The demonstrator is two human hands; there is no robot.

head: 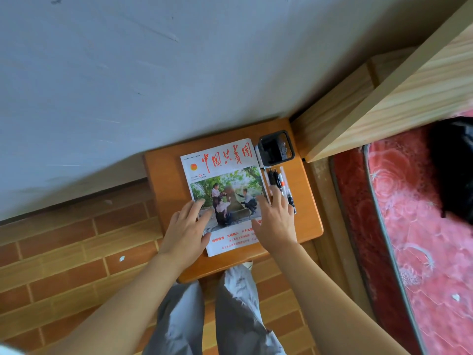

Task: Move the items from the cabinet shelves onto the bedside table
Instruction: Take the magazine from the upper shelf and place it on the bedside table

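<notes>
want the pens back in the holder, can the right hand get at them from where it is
Probably yes: the right hand lies flat beside the magazine, fingertips already at the black and white pens lying below the black mesh pen holder, with nothing between.

Orange-brown bedside table [166, 180], white red-lettered magazine [225, 175], black pen holder [276, 149].

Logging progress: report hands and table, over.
Both hands open, left hand and right hand flat on magazine. Magazine, pens, mesh holder on bedside table. Nothing blocking.
</notes>
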